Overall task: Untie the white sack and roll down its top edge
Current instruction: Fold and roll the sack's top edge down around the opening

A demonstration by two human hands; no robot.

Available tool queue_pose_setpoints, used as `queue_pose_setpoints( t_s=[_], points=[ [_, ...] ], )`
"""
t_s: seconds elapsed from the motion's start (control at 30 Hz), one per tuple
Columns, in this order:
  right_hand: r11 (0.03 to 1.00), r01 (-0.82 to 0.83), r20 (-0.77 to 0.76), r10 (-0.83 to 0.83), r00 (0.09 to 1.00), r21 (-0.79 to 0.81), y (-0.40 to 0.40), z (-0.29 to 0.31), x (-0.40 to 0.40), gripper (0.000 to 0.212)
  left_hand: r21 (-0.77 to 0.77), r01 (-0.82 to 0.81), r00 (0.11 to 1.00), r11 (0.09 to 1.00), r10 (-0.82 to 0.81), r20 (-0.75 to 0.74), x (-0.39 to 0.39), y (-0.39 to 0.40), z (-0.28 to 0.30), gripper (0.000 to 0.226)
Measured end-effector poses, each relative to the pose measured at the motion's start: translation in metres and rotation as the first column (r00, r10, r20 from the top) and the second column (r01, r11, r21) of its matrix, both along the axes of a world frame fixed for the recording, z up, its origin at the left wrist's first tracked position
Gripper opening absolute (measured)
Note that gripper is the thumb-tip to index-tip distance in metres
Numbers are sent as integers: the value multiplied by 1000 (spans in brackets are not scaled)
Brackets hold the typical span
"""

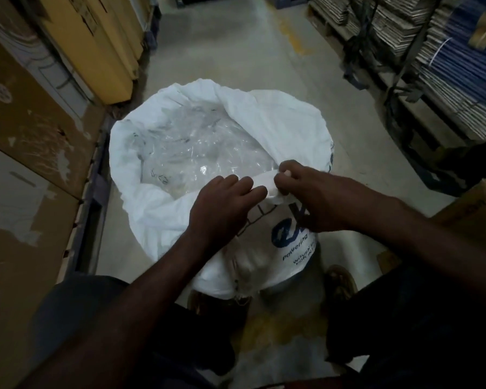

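The near rim of the white sack (264,119) is pinched between both hands. The right hand (317,197) is closed on a rolled fold of the rim, the fabric clamped between thumb and fingers; the left hand (222,209) is laid just beside it, its fingers (253,192) curled over the same fold, so the two hands are almost touching. Below the hands, blue printed lettering (295,242) is seen on the sack's outer face.

The sack is stood open on the concrete floor (236,51), directly in front of the person's knees. Its mouth is spread wide; the rim is folded outward along the left and near sides, while the far right portion is raised in a loose flap leaning inward. Clear plastic film (197,144) is exposed inside, below the rim.

To the left, the sack is closely flanked by cardboard boxes (31,130) stacked on a low platform, with only a narrow strip of floor between. To the right, bare floor is left open up to the shelving with stacked sheets (446,80). Beyond the sack, an open aisle is seen.
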State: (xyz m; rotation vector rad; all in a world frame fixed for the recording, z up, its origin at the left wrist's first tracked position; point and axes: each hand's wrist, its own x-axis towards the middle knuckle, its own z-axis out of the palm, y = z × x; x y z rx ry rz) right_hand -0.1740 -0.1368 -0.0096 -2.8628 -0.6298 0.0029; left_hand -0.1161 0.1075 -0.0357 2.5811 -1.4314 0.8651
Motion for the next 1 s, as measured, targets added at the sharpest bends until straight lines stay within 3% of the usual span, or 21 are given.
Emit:
queue_pose_setpoints(
  t_s=[0.13,0.23,0.33,0.5,0.6,0.7,0.77,0.87,1.0],
  points=[
    [983,162,-11,-163,987,-88,1,-22,2,61,-27,-16,1000,1000,17,21,-16,-11,-22,23],
    [977,204,34,-202,979,-55,-6,-30,10,71,2,-15,1000,1000,15,-23,-26,-19,-29,24],
    [972,200,209,-172,963,-120,-17,-33,21,39,36,-148,979,988,152,-133,-35,-23,-29,33],
    [945,75,507,102,856,-318,-31,-40,36,12,128,-292,857,948,319,-406,-52,-13,-35,63],
    [930,-75,381,220,898,-360,-37,-40,48,19,98,-352,796,931,353,-491,-50,-2,-46,67],
    [910,-203,100,255,962,-362,-34,-40,55,31,141,-386,796,911,407,-449,-41,1,-64,70],
    [909,-101,-11,106,994,-405,-30,-44,53,31,185,-401,826,897,442,-351,-30,-5,-73,57],
    [921,119,32,-115,993,-372,-35,-47,46,34,168,-360,871,918,395,-291,-3,-23,-78,41],
    [911,318,125,-295,947,-264,-55,-41,26,39,104,-240,948,965,256,-191,46,-67,-79,38]
  ],
)
